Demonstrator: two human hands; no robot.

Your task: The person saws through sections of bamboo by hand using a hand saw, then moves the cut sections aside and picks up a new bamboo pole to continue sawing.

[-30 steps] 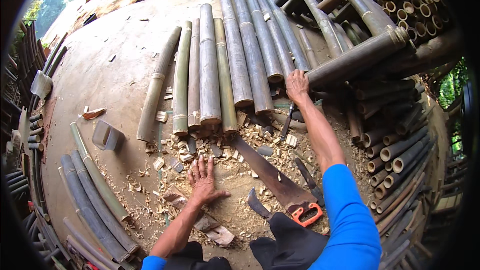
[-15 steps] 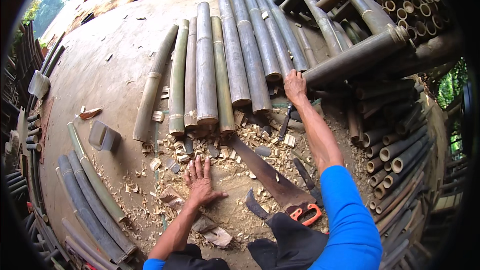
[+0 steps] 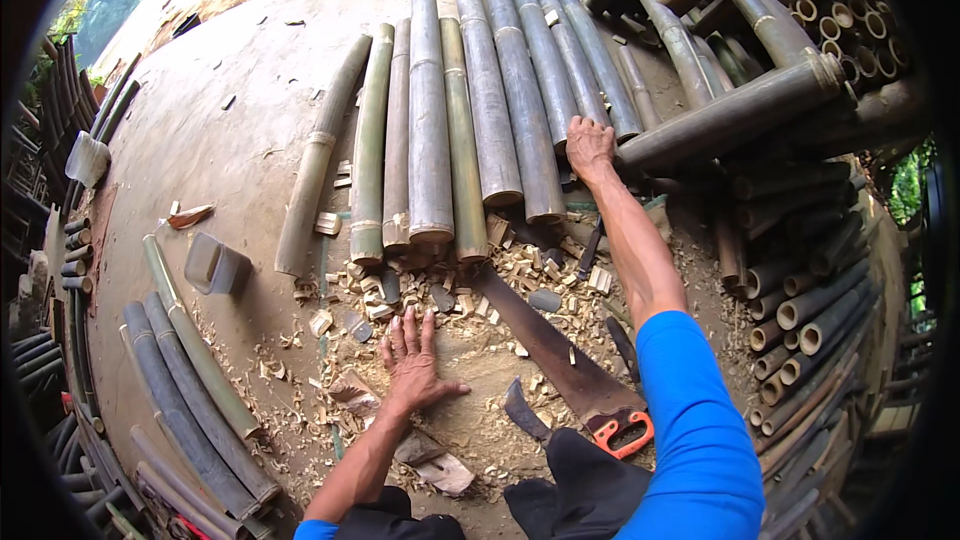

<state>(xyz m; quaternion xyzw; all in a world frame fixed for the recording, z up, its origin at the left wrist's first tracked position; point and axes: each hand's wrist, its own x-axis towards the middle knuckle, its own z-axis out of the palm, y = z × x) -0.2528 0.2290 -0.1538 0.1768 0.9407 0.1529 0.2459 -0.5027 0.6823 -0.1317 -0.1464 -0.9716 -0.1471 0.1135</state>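
Left hand: your left hand lies flat with fingers spread on the sawdust at 6 o'clock, gripping nothing; it reads as a prop for your weight while you lean forward
Right hand: your right hand reaches out to 1 o'clock and rests, fingers curled, on the near end of a grey bamboo pole; whether it actually grips I cannot tell
Pole row: about nine cut poles lie side by side, near ends roughly level, likely sorted for trimming
Saws: one handsaw with an orange handle lies at 5 o'clock beside your right arm, blade toward the poles, within easy reach
Offcuts: chips and short blocks, too many to count, lie scattered at the pole ends
Plastic tub: one at 9 o'clock
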